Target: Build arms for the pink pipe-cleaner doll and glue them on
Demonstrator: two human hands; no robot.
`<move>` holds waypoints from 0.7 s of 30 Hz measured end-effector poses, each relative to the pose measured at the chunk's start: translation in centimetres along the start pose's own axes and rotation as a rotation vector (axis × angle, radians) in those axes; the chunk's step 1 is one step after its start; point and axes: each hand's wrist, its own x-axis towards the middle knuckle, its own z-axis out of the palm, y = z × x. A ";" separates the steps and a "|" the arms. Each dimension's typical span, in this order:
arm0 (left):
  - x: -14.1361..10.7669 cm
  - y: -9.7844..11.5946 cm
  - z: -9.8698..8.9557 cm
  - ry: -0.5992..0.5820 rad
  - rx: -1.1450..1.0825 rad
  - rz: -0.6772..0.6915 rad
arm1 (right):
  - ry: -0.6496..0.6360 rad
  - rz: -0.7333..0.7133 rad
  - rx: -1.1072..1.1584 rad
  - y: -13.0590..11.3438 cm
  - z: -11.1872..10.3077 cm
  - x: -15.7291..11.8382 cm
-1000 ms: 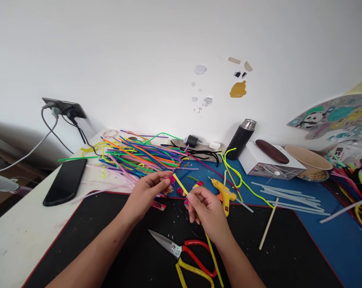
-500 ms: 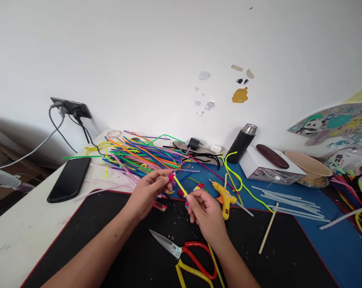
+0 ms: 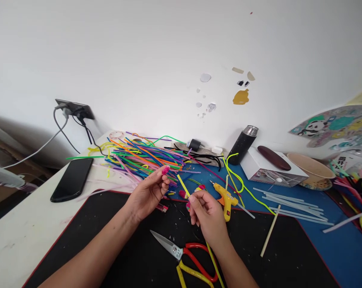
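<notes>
Between the thumb and fingertips of my left hand (image 3: 152,191) is a small pink fuzzy piece (image 3: 165,170). My right hand (image 3: 206,208) pinches a yellow pipe cleaner (image 3: 183,184), whose upper end sticks up to the left, apart from the pink piece. A long yellow-green strand (image 3: 212,256) runs down below my right hand. Behind that hand lie small pink and yellow fuzzy pieces (image 3: 201,187), partly covered. Scissors (image 3: 175,251) with red and yellow handles rest on the black mat (image 3: 121,256) below my hands. A yellow glue gun (image 3: 227,200) lies just right of my right hand.
A heap of coloured pipe cleaners (image 3: 147,154) spreads behind my hands. At the left lies a black phone (image 3: 72,179). Rightward are a black flask (image 3: 243,145), a white box (image 3: 259,170), a bowl (image 3: 313,168), clear glue sticks (image 3: 295,204) and a wooden stick (image 3: 271,231).
My left hand has moved slightly away from my right, and the pink piece has come apart from the yellow pipe cleaner's tip. The view has shifted slightly.
</notes>
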 end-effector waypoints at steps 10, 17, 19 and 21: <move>-0.1 0.2 0.0 0.001 -0.043 -0.021 | -0.027 0.018 0.009 0.2 0.1 -0.3; -0.1 0.3 0.0 0.025 -0.033 -0.051 | -0.017 0.014 0.024 0.3 0.2 -0.2; -0.1 0.3 0.0 0.026 -0.032 -0.055 | -0.022 0.020 0.017 0.1 0.1 -0.2; -0.1 0.3 0.0 0.026 -0.029 -0.054 | -0.022 0.025 0.015 0.0 0.1 -0.2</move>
